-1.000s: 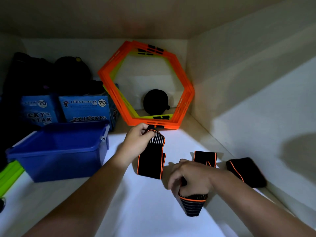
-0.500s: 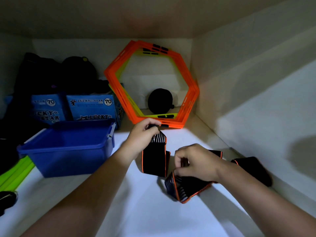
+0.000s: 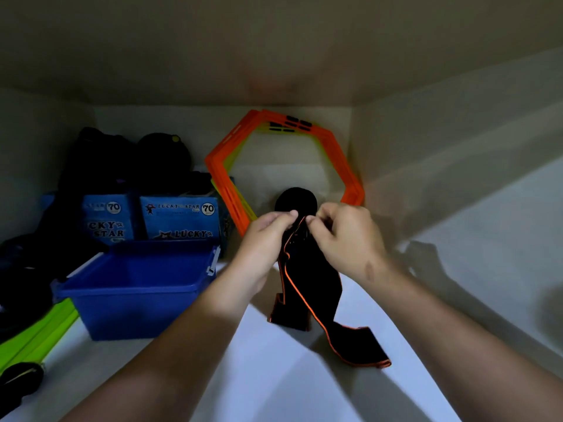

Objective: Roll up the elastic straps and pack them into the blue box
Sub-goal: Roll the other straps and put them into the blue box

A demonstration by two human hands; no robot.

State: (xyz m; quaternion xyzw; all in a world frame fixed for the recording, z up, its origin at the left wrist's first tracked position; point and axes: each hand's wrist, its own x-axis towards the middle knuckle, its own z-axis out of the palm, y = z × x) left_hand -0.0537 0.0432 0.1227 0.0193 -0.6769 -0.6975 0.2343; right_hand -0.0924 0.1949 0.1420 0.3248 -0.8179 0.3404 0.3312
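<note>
A black elastic strap (image 3: 313, 284) with orange edging hangs from both my hands above the white shelf. My left hand (image 3: 262, 248) and my right hand (image 3: 344, 236) pinch its top end together, fingertips almost touching. The strap's lower part trails folded onto the shelf, and its free end (image 3: 362, 348) lies flat toward the right. The blue box (image 3: 137, 287) stands open to the left of my left forearm; I see nothing inside it. Another dark strap (image 3: 423, 254) lies by the right wall, partly behind my right wrist.
Orange and yellow hexagon rings (image 3: 286, 166) lean against the back wall, with a black round object (image 3: 295, 201) behind my hands. Blue Lucky Star cartons (image 3: 179, 217) and dark bags stand behind the box. A lime green bar (image 3: 33, 333) lies front left. Walls close in at back and right.
Both hands rose and came together at the strap's top end. The right hand let the lower part drop, so the strap now hangs long onto the shelf.
</note>
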